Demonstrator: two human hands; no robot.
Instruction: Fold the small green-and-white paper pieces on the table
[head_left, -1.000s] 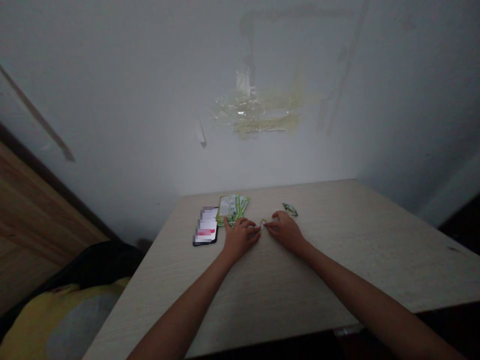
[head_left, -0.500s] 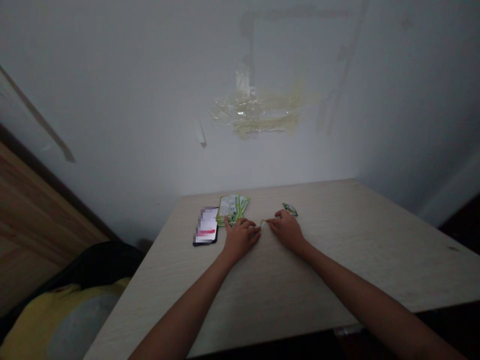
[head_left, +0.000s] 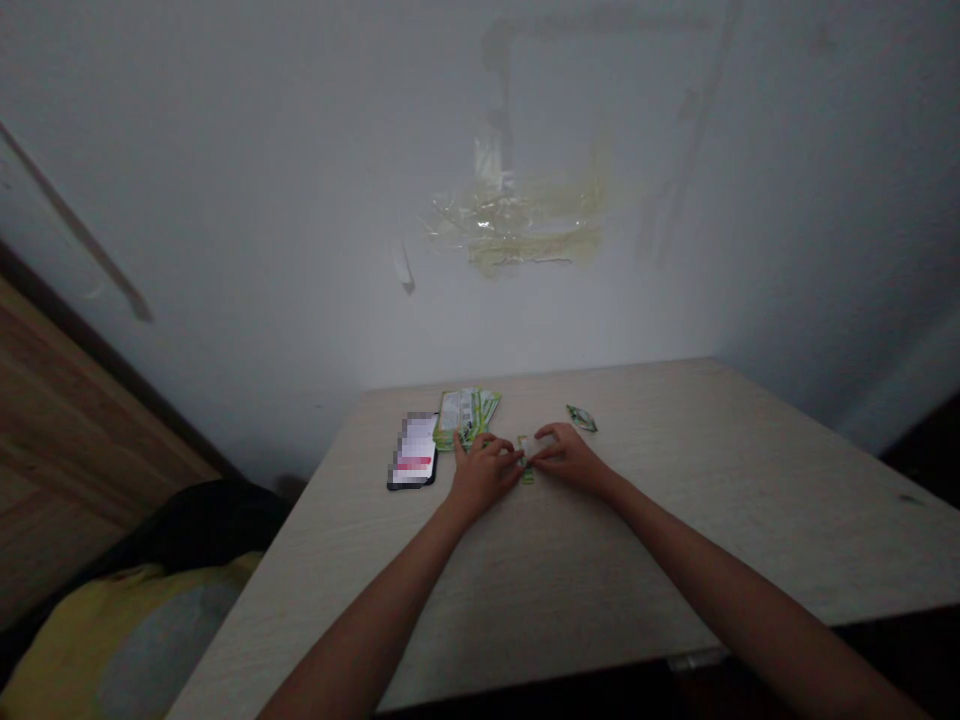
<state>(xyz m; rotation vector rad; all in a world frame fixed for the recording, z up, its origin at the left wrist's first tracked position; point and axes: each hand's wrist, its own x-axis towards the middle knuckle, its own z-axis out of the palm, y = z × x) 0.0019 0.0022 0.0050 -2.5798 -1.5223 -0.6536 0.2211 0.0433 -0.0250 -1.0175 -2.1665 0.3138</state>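
Note:
A small green-and-white paper piece [head_left: 528, 478] is between my two hands, low over the table; it is too small to tell its exact kind. My left hand [head_left: 484, 475] pinches its left side, the thumb stretched toward a stack of green-and-white packets [head_left: 459, 412]. From the right, my right hand [head_left: 571, 460] meets the piece with its fingertips, the upper fingers slightly lifted. Beyond my right hand lies a crumpled green packet [head_left: 581, 418], apart from the fingers.
A phone [head_left: 414, 452] with a lit, blurred screen lies left of the stack, touching or nearly touching it. The pale wooden table [head_left: 645, 560] meets a wall [head_left: 300, 200] with old tape on it. A yellow-and-grey cloth item [head_left: 150, 625] sits at the lower left.
The small piece has turned more upright, with a striped green part now showing below my fingertips. My right fingertips shifted slightly down and spread a little; my left hand barely moved.

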